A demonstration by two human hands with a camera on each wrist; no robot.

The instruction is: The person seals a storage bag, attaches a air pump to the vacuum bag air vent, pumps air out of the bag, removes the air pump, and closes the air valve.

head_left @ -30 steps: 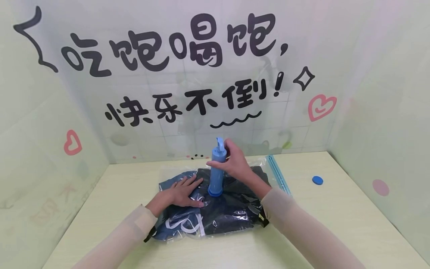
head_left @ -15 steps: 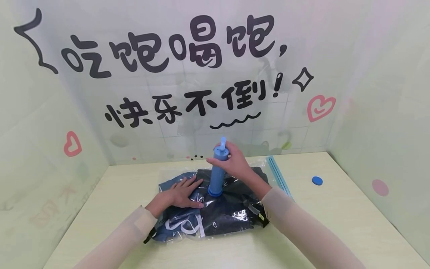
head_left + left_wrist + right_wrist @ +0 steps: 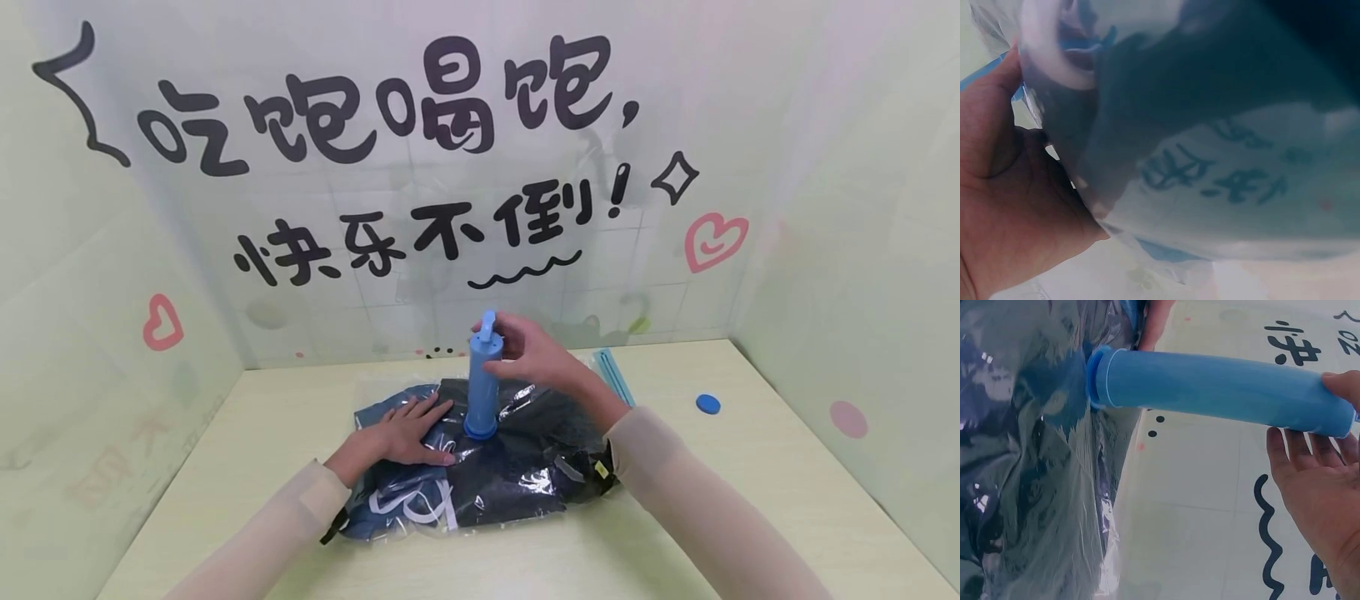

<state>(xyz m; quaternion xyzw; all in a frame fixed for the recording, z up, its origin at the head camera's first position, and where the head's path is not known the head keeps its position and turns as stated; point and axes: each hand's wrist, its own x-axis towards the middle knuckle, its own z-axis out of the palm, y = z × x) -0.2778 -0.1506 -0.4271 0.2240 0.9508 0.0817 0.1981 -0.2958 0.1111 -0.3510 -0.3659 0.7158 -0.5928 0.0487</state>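
Compared with half a second ago, the right hand (image 3: pixel 536 358) and its forearm have swung out a bit to the right, and the blue cylindrical plastic hand pump (image 3: pixel 482 390) has come back from a rightward lean to nearly upright. Left hand (image 3: pixel 408 435) looks like it hasn't budged.

So the pump's standing on top of a flat, shiny, clear plastic bag (image 3: pixel 510 508), roughly mid-bag, wide round base down on the film. Right hand has a close hold on its upper end: thumb on one side of the barrel, fingers curled round the other, just below and behind the light blue plastic handle (image 3: pixel 487 325). Right wrist cam shows that grip pretty clearly too.

Left hand isn't gripping anything, it's palm down on the bag with fingers spread wide, just left of the pump's base. Left wrist cam is mostly hazy film, so not much detail there.

Inside the bag there's black fabric (image 3: pixel 502 471) on the right and dark blue fabric (image 3: pixel 367 521) on the left, with a white looped cord (image 3: pixel 426 506) near the front edge. A long teal plastic strip (image 3: pixel 615 377) sits at the bag's right end, partly hidden by the right arm. Off to the right, a small round blue plastic disc (image 3: pixel 708 404) lies on the pale wood-look table (image 3: pixel 795 508), well apart from the bag.
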